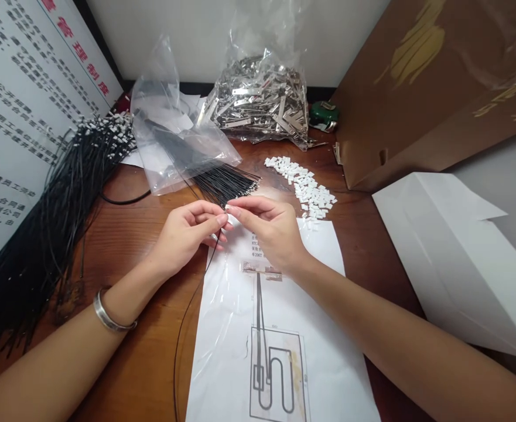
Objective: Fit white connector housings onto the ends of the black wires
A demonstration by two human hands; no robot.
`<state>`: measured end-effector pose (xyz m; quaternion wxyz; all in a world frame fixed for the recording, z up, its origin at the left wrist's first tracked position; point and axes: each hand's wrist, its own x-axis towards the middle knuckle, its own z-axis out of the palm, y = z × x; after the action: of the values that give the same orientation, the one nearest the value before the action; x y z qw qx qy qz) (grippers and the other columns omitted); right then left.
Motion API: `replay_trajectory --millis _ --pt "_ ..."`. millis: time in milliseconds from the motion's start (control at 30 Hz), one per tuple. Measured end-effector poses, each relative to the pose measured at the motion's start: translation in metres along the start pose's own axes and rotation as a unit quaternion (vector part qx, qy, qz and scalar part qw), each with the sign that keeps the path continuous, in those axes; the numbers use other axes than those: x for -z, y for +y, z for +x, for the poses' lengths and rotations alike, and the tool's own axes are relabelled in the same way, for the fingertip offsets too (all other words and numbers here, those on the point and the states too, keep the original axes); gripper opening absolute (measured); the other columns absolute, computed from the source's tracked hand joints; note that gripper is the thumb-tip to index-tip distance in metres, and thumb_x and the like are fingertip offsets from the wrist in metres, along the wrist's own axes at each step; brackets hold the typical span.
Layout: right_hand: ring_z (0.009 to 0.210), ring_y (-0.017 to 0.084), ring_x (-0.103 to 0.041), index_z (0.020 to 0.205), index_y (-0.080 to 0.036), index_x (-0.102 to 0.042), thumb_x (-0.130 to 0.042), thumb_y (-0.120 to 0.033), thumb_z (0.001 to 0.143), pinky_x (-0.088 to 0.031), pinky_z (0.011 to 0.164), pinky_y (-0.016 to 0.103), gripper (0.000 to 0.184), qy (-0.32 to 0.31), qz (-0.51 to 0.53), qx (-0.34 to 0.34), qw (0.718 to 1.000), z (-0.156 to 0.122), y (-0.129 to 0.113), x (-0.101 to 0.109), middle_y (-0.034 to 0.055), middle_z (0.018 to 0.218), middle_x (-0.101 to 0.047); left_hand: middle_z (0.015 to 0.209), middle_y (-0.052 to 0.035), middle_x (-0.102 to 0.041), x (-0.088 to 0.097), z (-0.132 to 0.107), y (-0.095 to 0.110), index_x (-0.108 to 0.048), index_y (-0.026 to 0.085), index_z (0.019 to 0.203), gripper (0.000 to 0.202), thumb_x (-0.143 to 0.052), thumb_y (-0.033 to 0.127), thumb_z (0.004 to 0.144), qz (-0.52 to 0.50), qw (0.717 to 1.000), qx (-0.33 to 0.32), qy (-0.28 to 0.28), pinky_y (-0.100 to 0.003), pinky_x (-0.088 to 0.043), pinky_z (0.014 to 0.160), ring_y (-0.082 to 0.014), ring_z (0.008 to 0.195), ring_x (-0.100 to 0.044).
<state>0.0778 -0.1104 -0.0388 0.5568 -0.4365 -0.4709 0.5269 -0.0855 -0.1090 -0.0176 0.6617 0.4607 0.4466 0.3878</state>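
Observation:
My left hand (191,231) pinches a thin black wire (189,310) close to its end, and the rest of the wire trails down over the edge of the printed sheet. Fingertip to fingertip with it, my right hand (273,228) is closed on a small white connector housing (227,207). The wire's end meets the housing between the fingers, but whether it sits inside cannot be seen. Just beyond both hands lies a bundle of black wires (222,181) with metal-tipped ends, partly in a clear plastic bag (161,170). Loose white connector housings (313,190) are scattered to the right.
Under my hands lies a printed drawing sheet (222,351). A large heap of black wires with white ends (77,170) fills the left. At the back stand a bag of metal pieces (258,105) and a green tape measure (324,115). Brown (416,88) and white boxes (451,258) border the right.

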Motion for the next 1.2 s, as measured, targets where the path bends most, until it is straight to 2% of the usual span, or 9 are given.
replay_trajectory --millis 233,533,1200 --pt "0.076 0.015 -0.066 0.077 -0.023 -0.076 -0.078 -0.028 0.071 -0.054 0.077 0.035 0.008 -0.002 0.003 -0.007 1.0 0.0002 0.0012 0.0003 0.0016 0.081 -0.075 0.074 -0.0016 -0.071 -0.0011 -0.0004 0.0011 -0.067 0.016 0.08 0.029 -0.085 0.035 0.067 0.006 1.0 -0.004 0.013 -0.022 -0.056 0.054 -0.0114 0.058 -0.064" --pt "0.074 0.013 -0.065 0.077 -0.023 -0.075 -0.077 -0.03 0.074 -0.053 0.074 0.033 0.008 -0.011 -0.005 -0.011 1.0 0.0003 0.001 0.0008 0.0014 0.079 -0.074 0.076 -0.0018 -0.072 0.0018 -0.0012 -0.0018 -0.069 0.017 0.083 0.021 -0.08 0.032 0.074 -0.004 1.0 -0.013 -0.002 -0.023 -0.058 0.059 -0.0122 0.063 -0.066" --pt "0.071 0.014 -0.065 0.077 -0.022 -0.075 -0.076 -0.029 0.074 -0.053 0.071 0.034 0.008 -0.044 -0.012 0.012 0.999 -0.0009 0.0026 0.0013 0.0017 0.076 -0.073 0.067 -0.0011 -0.072 0.0005 -0.001 0.001 -0.069 0.013 0.077 0.027 -0.086 0.031 0.068 -0.026 1.0 0.0 0.013 -0.019 -0.055 0.055 -0.01 0.058 -0.065"
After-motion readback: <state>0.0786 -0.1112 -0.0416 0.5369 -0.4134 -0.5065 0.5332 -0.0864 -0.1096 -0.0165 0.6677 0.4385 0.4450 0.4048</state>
